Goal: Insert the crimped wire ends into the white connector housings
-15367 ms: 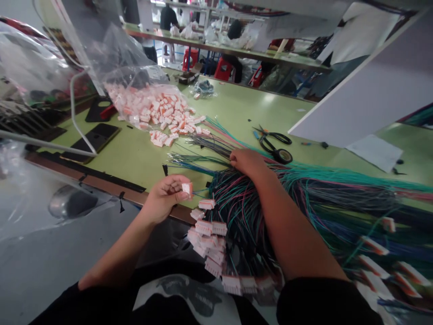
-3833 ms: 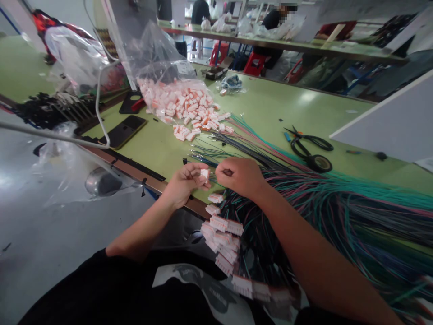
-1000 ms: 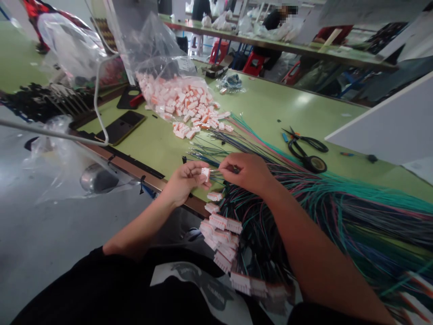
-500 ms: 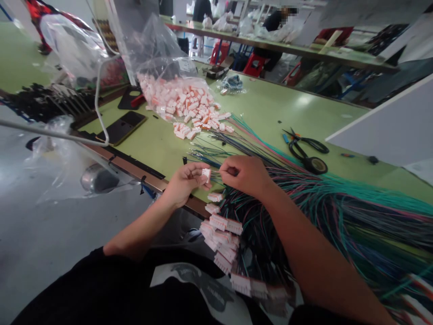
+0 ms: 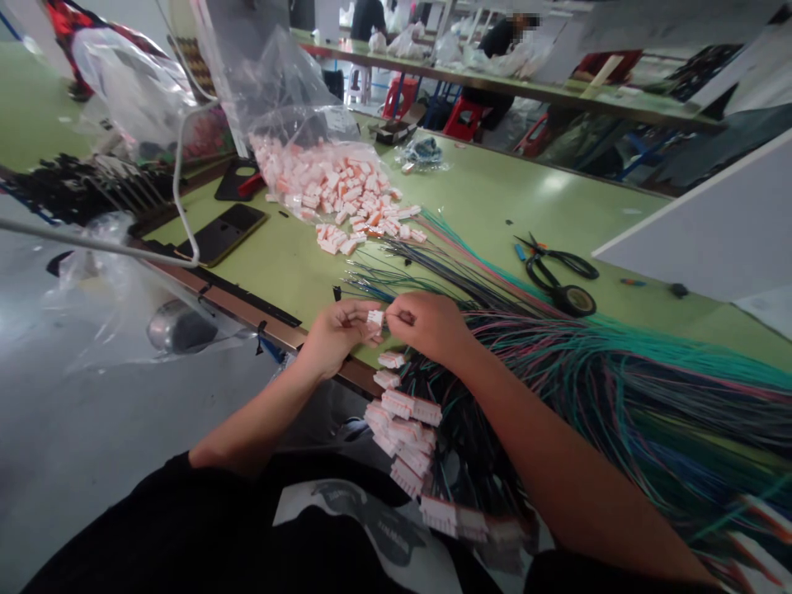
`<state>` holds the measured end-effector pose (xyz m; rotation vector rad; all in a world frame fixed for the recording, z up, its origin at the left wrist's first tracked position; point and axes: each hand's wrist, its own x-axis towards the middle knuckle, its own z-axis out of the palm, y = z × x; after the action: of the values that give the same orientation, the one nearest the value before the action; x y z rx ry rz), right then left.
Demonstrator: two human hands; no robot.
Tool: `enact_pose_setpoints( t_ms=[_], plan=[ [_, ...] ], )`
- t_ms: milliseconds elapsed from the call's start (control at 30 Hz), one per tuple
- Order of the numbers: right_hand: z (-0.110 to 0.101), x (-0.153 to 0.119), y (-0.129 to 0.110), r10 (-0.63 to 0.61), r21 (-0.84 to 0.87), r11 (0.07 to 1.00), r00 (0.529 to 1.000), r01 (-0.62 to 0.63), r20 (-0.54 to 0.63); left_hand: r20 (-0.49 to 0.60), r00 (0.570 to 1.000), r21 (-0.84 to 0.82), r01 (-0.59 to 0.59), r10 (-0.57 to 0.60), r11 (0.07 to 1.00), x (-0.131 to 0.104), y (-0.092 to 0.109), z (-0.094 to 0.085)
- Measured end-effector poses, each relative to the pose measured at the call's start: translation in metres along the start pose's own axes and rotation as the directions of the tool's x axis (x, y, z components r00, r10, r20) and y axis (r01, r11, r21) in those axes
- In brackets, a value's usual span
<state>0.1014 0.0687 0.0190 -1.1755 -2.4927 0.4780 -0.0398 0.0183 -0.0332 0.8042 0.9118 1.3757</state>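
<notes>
Between the thumb and fingers of my left hand [image 5: 337, 334] is a small white connector housing [image 5: 374, 318], held near the table's front edge. My right hand [image 5: 430, 326] is pinched closed just right of the housing, its fingertips almost touching it. A thin wire seems to be in that pinch, though the fingers hide most of it. Below my hands, several finished-looking white connectors [image 5: 405, 412] with orange edges hang on dark wires. Loose wires with bare metal ends [image 5: 365, 285] lie just beyond my hands.
A clear bag spills a heap of white and orange connectors [image 5: 352, 186]. Left of it lies a phone [image 5: 226, 233]. Scissors [image 5: 569, 260] and a black tape roll [image 5: 577, 300] lie at right. Long green and dark wires [image 5: 649, 355] cover the right side. People sit at a far table [image 5: 557, 87].
My right hand has moved left, closing the gap to the connector housing. My left hand stays nearly where it was, still holding the housing.
</notes>
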Motion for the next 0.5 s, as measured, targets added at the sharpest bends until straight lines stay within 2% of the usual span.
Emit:
enact_pose_setpoints(
  t_ms=[100,133,167,200,267,333,400,433,500],
  plan=[
    [-0.014,0.005,0.016,0.016,0.227,0.973,0.998,-0.031,0.065,0.011,1.000,-0.001,-0.019,0.019,1.000,-0.001,-0.002,-0.001],
    [-0.022,0.007,0.027,0.050,0.255,0.965,0.997,-0.061,0.050,0.019,1.000,0.000,-0.022,0.022,1.000,-0.001,-0.002,-0.001],
    [-0.031,0.008,0.041,0.124,0.244,0.963,0.991,-0.111,-0.040,0.029,0.999,0.003,-0.022,0.022,1.000,-0.002,-0.002,-0.001],
    [-0.041,0.008,0.059,0.226,0.191,0.963,0.959,-0.192,-0.171,0.040,0.999,0.007,-0.020,0.019,1.000,-0.003,-0.002,-0.002],
    [-0.058,0.004,0.098,0.394,0.035,0.907,0.819,-0.419,-0.416,0.063,0.998,0.014,-0.012,0.011,1.000,-0.004,-0.002,-0.002],
    [-0.069,-0.004,0.135,0.519,-0.101,0.763,0.699,-0.638,-0.493,0.079,0.997,0.009,-0.001,0.000,1.000,-0.005,-0.001,-0.002],
    [-0.074,-0.012,0.161,0.631,-0.179,0.610,0.610,-0.772,-0.480,0.087,0.996,-0.001,0.007,-0.007,1.000,-0.005,0.000,-0.002],
    [-0.074,-0.015,0.168,0.661,-0.220,0.568,0.599,-0.793,-0.452,0.093,0.996,-0.001,0.010,-0.010,1.000,-0.006,0.001,-0.001],
    [-0.072,-0.017,0.173,0.680,-0.303,0.540,0.620,-0.785,-0.392,0.103,0.995,0.005,0.015,-0.016,1.000,-0.006,0.001,-0.001]
  ],
)
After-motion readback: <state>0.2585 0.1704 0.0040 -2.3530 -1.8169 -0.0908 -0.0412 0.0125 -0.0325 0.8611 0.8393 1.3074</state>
